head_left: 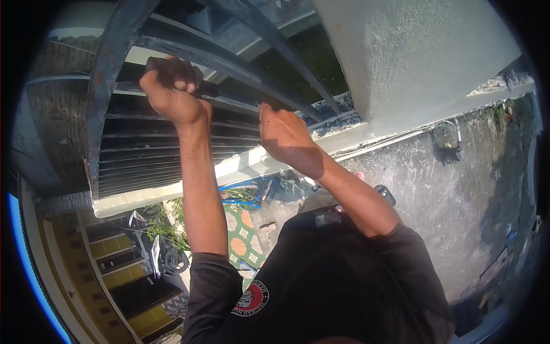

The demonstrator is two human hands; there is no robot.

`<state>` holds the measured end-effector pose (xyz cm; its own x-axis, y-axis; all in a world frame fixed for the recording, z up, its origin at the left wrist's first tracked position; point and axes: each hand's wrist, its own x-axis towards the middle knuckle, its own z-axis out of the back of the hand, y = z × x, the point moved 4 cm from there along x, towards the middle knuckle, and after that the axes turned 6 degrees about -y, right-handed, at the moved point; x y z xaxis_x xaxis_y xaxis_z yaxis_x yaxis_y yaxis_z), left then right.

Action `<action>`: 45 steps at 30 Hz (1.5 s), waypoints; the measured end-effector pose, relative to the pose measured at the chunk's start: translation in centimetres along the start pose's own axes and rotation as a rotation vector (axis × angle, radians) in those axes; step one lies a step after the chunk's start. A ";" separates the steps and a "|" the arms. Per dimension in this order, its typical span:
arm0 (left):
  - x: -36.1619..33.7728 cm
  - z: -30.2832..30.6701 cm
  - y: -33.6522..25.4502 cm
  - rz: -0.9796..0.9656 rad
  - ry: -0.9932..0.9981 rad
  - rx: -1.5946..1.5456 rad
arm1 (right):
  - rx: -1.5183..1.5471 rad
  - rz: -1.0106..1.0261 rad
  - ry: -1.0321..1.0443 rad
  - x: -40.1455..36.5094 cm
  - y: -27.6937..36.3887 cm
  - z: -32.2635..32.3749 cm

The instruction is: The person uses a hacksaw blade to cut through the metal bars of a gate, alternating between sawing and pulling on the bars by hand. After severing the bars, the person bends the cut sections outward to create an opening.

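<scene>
A grille of dark grey metal bars, with worn paint in places, fills the upper left in front of me. My left hand is closed around one of its bars, the fingers curled and partly in shadow. Farther right along the same bar is my right hand, closed, with its back toward me. Its fingertips point at the bar and are mostly hidden, so whatever they hold does not show. Dark specks dot both forearms.
A white ledge runs under the grille beside a rough grey wall post. Below are a stained concrete surface, patterned tiles, green plants and a motorbike. A cable hangs at right.
</scene>
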<state>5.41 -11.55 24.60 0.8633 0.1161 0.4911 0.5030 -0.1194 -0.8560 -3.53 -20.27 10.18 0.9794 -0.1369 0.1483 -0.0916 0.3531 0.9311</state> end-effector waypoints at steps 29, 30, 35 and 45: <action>0.4 -0.2 0.1 -0.029 0.045 0.009 | -0.075 0.019 -0.003 -0.8 -0.2 -0.7; 0.2 -0.3 0.0 -0.020 0.021 0.018 | -0.071 0.015 0.005 -0.7 -0.6 -0.9; 0.1 0.0 0.0 -0.033 0.084 0.003 | -0.062 0.005 0.022 -0.6 -0.5 -0.5; 0.0 -0.1 -0.1 -0.040 0.076 -0.005 | -0.049 0.013 -0.006 -0.8 -1.4 -1.1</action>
<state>5.39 -11.63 24.66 0.8430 0.0452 0.5361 0.5373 -0.1209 -0.8347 -4.00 -19.66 8.36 0.9770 -0.1377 0.1630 -0.0957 0.3999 0.9116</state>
